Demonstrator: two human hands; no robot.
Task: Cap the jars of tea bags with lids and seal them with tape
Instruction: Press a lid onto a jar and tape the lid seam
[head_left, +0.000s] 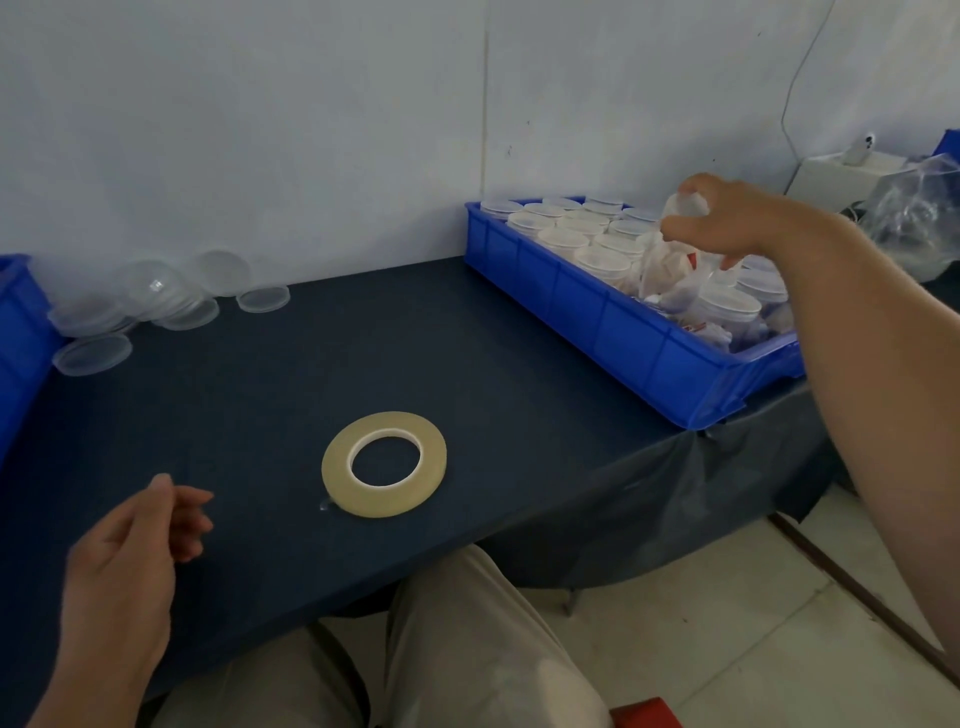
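**One jar in hand, many lidded jars in the crate**

Your right hand (727, 223) grips a clear jar of tea bags (670, 270) by its top, tilted above the blue crate (613, 322); whether it carries a lid I cannot tell. Most of the crate jars (563, 241) already wear lids, though tape on them is too fine to see. Your left hand (130, 551) hangs loosely curled and empty over the table (311, 364). The tape roll (337, 467) lies flat mid-table, with spare lids (156, 296) piled at the far left, so I judge more capping and sealing remains.

My left hand (130, 551) hovers low, fingers loosely curled. My right hand (727, 223) reaches forward, gripping a jar (667, 275).
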